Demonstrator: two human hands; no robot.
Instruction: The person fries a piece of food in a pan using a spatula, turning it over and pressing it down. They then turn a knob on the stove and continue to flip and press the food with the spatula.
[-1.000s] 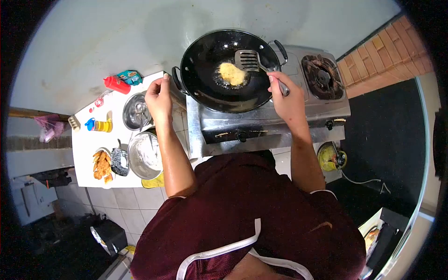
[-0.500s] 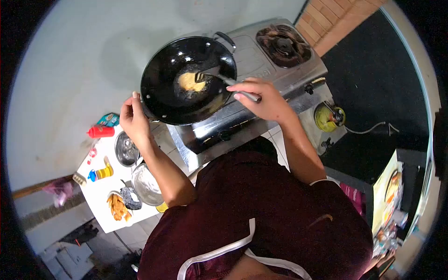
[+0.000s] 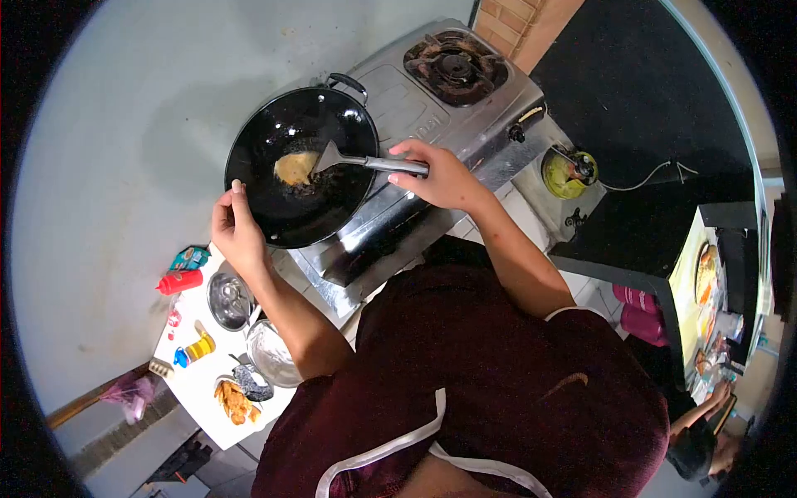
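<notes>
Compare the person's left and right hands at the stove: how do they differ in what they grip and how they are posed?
The left hand closes on the near rim of the wok; the right hand grips the handle of the spatula above the stove. The left hand touches only the wok; the right hand's spatula blade meets the yellow patty. Both are bare and shut on cookware.

Right grip (image 3: 436, 174) closed around the handle of a metal spatula (image 3: 365, 162); the blade touches a pale yellow fried piece (image 3: 292, 168) lying in the black wok (image 3: 332, 212). Left grip (image 3: 237, 232) clasps the wok's near rim. The wok sits on the left burner of a steel stove (image 3: 407, 87). Beside it, a white surface (image 3: 189, 383) carries a red bottle (image 3: 178, 282) and two steel bowls (image 3: 230, 299).
</notes>
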